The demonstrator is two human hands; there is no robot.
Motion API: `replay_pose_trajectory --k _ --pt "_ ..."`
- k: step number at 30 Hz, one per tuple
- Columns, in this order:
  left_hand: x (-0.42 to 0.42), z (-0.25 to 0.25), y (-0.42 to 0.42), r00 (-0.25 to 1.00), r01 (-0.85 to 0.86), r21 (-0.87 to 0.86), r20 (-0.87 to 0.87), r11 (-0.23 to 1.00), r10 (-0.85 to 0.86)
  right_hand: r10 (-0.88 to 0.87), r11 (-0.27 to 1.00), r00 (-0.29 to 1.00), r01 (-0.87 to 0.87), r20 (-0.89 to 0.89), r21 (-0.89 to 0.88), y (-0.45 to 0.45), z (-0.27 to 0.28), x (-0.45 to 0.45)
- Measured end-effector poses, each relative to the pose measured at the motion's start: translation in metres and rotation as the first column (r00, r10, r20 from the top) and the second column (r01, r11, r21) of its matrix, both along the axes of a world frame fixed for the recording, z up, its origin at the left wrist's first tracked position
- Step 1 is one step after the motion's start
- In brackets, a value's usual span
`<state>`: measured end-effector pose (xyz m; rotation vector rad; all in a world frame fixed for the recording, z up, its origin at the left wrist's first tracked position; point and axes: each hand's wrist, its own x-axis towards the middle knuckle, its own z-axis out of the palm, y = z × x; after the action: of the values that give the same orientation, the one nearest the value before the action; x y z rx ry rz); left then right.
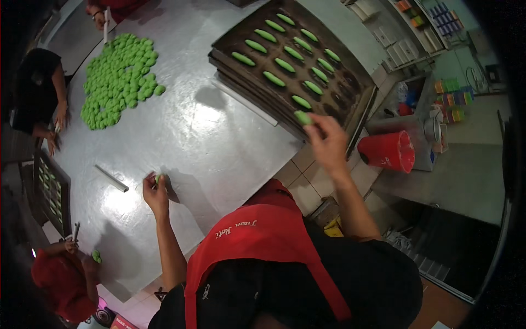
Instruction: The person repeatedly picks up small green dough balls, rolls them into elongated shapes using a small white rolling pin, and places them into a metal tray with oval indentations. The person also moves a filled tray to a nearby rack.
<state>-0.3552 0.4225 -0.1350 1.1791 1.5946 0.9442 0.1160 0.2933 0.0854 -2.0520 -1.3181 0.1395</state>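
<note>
My right hand pinches a green dough roll over the near edge of a dark baking tray. Rows of slim, pointed green dough rolls lie spaced out on that tray, which tops a stack of trays. Above the metal table, my left hand holds a small piece of green dough between thumb and fingers. A pale rolling pin rests on the table to the left of that hand.
A heap of green dough balls covers the far left of the table. Another pale rod lies beside the tray stack. Co-workers' hands work along the left edge, near another filled tray. A red bucket stands at right.
</note>
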Motion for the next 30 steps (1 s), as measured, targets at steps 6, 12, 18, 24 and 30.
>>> replay_pose_trajectory --k 6,12,18,24,30 --pt "0.061 0.013 -0.029 0.975 0.09 -0.004 0.205 0.996 -0.087 0.017 0.942 0.986 0.04 0.165 -0.334 -0.024 -0.013 0.111" --pt "0.109 0.02 -0.03 0.983 0.03 -0.137 0.184 0.99 -0.005 0.097 0.936 0.908 0.057 0.409 -0.347 -0.014 0.001 0.095" --pt "0.167 0.02 -0.022 0.973 0.223 0.091 -0.086 0.971 -0.215 0.6 0.798 0.798 -0.602 -0.058 -0.026 0.081 -0.067 -0.026" --pt "0.16 0.042 -0.06 0.652 0.575 0.182 -0.691 0.798 -0.312 0.346 0.937 0.903 -0.345 0.254 -0.05 0.142 -0.178 -0.06" --pt "0.146 0.043 -0.036 0.705 0.476 0.257 -0.682 0.841 -0.192 0.838 0.519 0.512 -0.855 0.19 0.012 0.106 -0.168 -0.084"
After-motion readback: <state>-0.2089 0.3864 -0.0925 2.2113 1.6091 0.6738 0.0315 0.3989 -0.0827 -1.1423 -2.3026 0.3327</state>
